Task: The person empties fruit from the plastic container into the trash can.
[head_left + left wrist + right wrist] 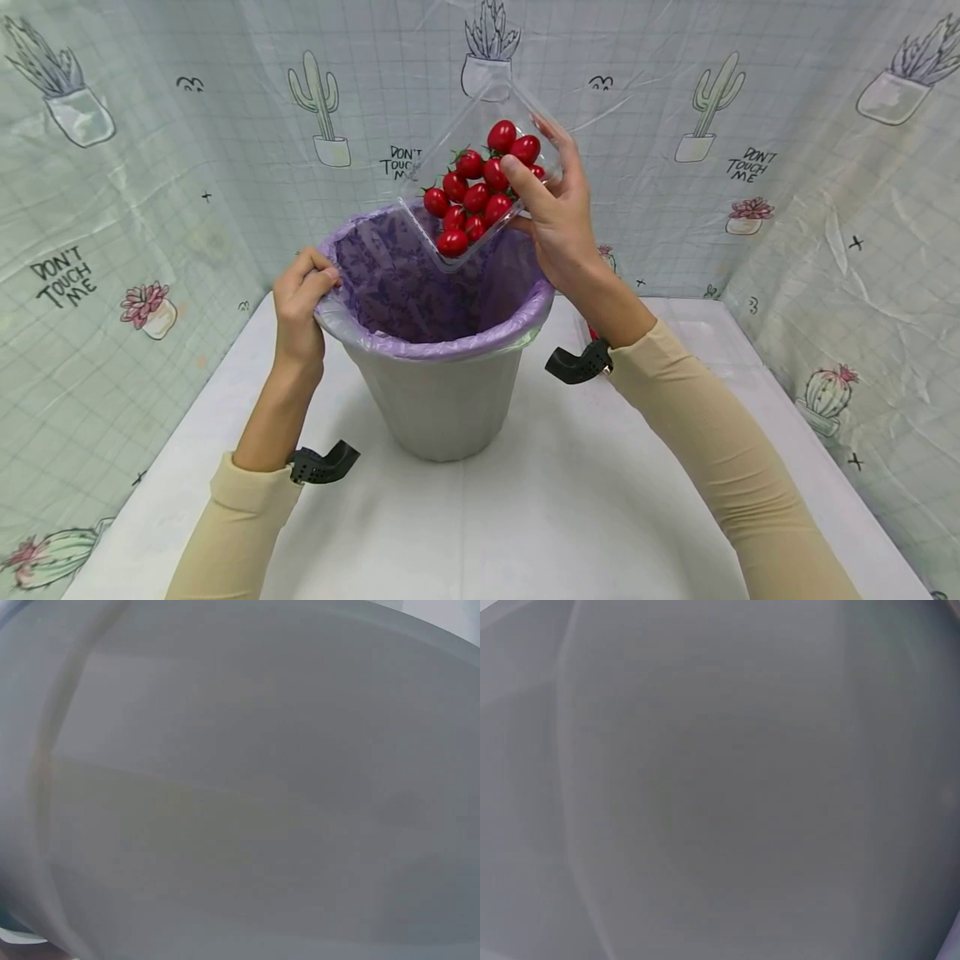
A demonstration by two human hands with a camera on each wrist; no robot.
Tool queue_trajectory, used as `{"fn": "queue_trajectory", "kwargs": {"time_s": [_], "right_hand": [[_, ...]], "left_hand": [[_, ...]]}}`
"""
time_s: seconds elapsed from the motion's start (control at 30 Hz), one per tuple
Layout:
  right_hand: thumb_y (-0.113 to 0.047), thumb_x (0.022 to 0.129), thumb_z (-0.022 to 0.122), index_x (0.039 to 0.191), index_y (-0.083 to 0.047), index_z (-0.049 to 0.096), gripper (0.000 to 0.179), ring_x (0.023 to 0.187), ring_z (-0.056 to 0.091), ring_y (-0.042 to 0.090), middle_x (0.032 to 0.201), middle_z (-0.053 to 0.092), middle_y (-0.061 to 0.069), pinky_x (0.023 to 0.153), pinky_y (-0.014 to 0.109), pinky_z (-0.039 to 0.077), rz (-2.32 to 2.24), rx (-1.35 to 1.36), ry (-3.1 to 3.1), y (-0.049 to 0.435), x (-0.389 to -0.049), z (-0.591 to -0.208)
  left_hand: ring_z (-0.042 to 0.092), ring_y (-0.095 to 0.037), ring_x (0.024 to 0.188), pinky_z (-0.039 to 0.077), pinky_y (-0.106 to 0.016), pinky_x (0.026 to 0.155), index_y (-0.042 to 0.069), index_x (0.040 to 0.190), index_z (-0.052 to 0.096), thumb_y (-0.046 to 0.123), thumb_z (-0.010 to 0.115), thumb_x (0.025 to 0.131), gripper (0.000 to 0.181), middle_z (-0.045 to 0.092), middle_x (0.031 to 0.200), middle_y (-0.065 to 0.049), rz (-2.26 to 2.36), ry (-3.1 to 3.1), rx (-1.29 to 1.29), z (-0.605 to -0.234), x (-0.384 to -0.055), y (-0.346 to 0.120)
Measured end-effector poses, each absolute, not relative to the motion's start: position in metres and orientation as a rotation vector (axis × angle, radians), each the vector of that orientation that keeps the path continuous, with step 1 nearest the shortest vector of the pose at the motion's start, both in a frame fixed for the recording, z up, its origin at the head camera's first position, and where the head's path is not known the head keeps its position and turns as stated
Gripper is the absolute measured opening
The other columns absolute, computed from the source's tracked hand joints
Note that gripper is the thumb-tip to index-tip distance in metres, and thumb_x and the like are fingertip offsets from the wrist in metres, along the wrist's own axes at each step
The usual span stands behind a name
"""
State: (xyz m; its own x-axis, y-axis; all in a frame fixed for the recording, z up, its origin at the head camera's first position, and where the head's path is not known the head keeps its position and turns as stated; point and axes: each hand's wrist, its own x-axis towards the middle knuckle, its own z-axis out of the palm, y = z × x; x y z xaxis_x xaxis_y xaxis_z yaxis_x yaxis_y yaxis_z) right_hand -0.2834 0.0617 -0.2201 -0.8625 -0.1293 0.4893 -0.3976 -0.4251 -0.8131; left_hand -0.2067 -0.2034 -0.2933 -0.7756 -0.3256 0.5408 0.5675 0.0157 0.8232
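A grey trash bin stands on the white table, lined with a purple bag folded over its rim. My left hand grips the rim at the left, fingers curled over the bag's edge. In my right hand is a clear plastic tray, tilted above the bin's mouth, with the thumb over its near edge. Several red cherry tomatoes lie bunched in the tray. The bin's pale wall fills the left wrist view, and its grey side fills the right wrist view.
Behind my right forearm, a small red item on the table is mostly hidden. A faint clear plastic container lies at the back right. A patterned curtain surrounds the white table at the back and sides.
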Motion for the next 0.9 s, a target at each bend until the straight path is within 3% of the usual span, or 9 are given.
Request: {"fn": "queue_trajectory", "kwargs": {"time_s": [0.9], "right_hand": [[-0.011,0.097,0.065,0.149,-0.033,0.047,0.060,0.113,0.072,0.032,0.136,0.065,0.016,0.080,0.040,0.063,2.406,0.750,-1.581,0.0632,-0.2808,-0.2182]], "left_hand": [[0.039,-0.013,0.063,0.029,-0.026,0.057,0.013,0.069,0.056,0.008,0.048,0.087,0.020,0.048,0.068,0.003,-1.828,-1.672,-0.246,-0.2924,-0.2053,-0.2032]]}}
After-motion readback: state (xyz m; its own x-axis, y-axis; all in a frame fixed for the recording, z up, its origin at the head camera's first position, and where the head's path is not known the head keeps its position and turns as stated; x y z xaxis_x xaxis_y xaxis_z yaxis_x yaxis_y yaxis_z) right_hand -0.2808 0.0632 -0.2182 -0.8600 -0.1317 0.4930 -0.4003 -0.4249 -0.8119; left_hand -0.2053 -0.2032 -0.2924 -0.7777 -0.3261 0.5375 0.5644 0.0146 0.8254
